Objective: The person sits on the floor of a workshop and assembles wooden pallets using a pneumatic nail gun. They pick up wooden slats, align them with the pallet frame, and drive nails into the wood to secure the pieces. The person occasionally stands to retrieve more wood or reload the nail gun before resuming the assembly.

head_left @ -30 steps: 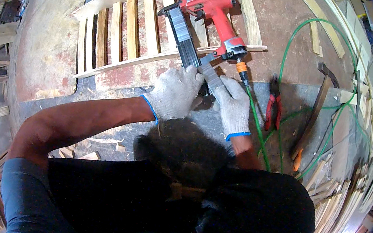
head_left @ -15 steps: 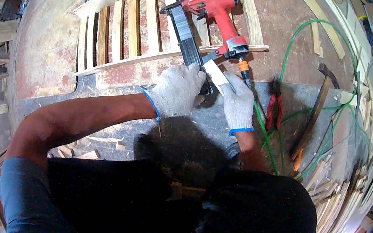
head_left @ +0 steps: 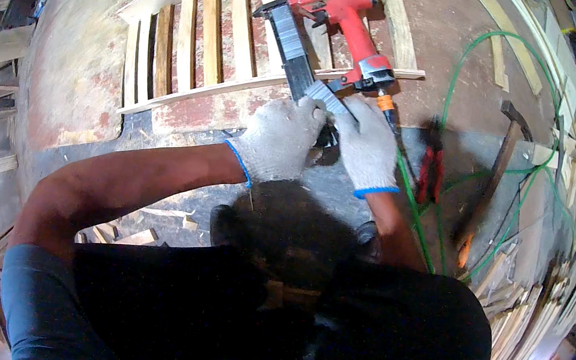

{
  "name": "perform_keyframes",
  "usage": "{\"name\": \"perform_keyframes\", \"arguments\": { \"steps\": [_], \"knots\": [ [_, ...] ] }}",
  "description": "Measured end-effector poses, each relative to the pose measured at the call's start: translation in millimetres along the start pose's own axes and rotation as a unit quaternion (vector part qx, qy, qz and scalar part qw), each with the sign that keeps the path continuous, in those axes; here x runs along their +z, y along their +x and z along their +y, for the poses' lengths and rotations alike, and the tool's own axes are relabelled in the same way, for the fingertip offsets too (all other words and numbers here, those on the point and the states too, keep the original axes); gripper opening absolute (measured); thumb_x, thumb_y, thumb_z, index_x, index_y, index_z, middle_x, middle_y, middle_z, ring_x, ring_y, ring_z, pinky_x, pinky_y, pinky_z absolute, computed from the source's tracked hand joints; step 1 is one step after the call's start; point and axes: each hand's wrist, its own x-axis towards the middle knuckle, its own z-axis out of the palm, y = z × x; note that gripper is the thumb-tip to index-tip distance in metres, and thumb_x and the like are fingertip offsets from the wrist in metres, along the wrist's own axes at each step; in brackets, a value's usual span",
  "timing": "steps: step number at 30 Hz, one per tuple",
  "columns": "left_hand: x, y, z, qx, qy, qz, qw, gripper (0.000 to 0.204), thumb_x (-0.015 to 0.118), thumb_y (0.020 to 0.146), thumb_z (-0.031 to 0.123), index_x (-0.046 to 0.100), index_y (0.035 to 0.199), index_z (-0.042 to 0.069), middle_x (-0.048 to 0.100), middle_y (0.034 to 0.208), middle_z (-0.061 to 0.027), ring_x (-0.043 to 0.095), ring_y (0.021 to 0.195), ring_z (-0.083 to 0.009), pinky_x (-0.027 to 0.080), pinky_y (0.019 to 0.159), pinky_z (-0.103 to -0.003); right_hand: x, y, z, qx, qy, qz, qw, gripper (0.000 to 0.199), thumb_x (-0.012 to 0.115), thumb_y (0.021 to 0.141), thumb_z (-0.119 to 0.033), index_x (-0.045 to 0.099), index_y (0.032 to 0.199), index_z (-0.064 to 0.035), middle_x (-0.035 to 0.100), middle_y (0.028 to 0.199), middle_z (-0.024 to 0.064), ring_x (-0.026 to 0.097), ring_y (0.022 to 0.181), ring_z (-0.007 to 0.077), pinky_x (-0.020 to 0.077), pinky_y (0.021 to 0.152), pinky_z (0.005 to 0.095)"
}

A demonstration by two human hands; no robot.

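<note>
Your two hands, both in pale knit gloves with blue cuffs, meet just above your head in the view. Your left hand is curled, its fingertips pressing on the near end of the grey magazine of a red nail gun. Your right hand sits just beside it, fingers narrowed around a small pale strip at that same end. Whether the strip is a row of fasteners or part of the magazine is hard to make out, and your palms hide what lies under them.

The nail gun lies just beyond your hands, its red body farther off and its magazine angled back toward your fingers. It rests across a slatted wooden frame that stretches beyond and to the left of your left hand on the desk.

To the right of your right hand lie red-handled pliers, and farther right a hammer. A green hose loops around them and runs toward the gun's handle.

Your own head and dark shirt fill the lower middle, hiding the near edge of the desk. Stacked wood strips at both sides are bent and blurred by the lens rim.
</note>
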Motion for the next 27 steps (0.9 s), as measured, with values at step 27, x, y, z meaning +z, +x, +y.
{"name": "perform_keyframes", "arguments": {
  "steps": [27],
  "knots": [
    [21.0, 0.9, -6.7, 0.078, 0.05, 0.072, 0.993, 0.03, 0.067, 0.08, 0.022, 0.058, 0.094, -0.003, 0.061, 0.082, -0.0153, 0.066, 0.065, -0.0328, 0.053, 0.052, -0.046, 6.7, -9.3, -35.7, 0.115, 0.26, -0.069, 0.956, 0.033, 0.054, 0.1, -0.025, 0.067, 0.12, -0.0027, 0.071, 0.11, 0.0181, 0.069, 0.104, 0.0325, 0.0519, 0.091, 0.0399]
  ]
}}
